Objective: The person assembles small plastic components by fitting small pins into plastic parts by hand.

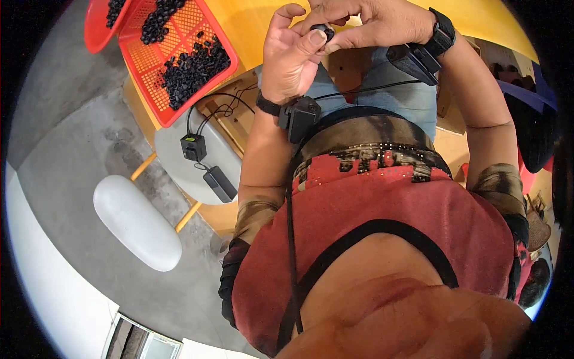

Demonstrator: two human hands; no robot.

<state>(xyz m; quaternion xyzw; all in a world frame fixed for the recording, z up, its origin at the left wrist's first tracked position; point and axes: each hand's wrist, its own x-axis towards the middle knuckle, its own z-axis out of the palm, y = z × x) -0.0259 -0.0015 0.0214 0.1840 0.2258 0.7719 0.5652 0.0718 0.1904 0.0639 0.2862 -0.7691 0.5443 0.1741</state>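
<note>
Barely showing, a small black piece [323, 31] is sitting at 12 o'clock, the left hand [292, 60] and right hand [385, 23] both pinching it, fingers hiding its shape. Toward 11 o'clock, a red basket [143, 60] is holding black parts [194, 70], its far end running out of view.

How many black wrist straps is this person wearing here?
2: one black strap is on the wrist of the left hand, another strap on the wrist of the right hand. Both show plainly.

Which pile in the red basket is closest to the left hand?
The heap of small, uneven black bits; the heap of rounder black pieces lies farther off.
</note>
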